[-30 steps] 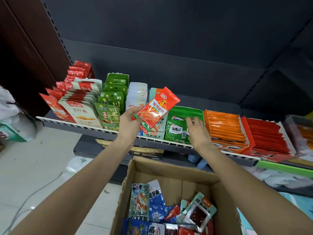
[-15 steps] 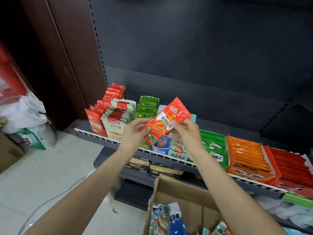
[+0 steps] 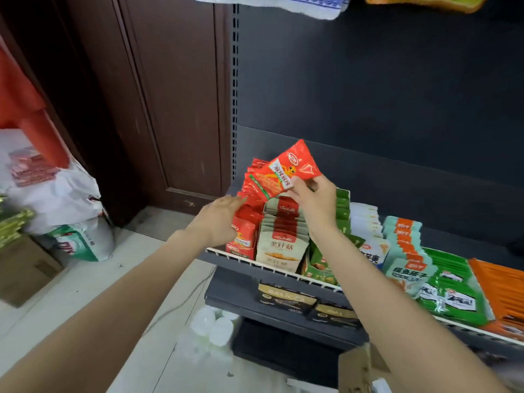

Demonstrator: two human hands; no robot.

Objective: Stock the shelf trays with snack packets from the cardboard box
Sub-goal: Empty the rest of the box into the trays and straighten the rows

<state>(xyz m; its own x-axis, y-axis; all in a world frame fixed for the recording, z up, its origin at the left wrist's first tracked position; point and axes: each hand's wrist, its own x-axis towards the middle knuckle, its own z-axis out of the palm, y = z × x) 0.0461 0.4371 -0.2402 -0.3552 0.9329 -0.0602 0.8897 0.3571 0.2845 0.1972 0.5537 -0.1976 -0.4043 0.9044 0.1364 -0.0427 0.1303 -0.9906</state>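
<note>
One red packet (image 3: 283, 173), now right-hand-only (image 3: 314, 202)

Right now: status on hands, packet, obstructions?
Right hand pinches red packet above red row. Left hand open, reaching into that row. Nothing blocking.

Readable: "金针菇" on beige packet (image 3: 280, 246) just below right-hand fingers (image 3: 296, 184); "BALICCA" on black box (image 3: 286, 299) lower down; "梭鱼搭子" on teal packet (image 3: 408, 275) further right. Red packet's (image 3: 283, 173) print too blurred.
</note>
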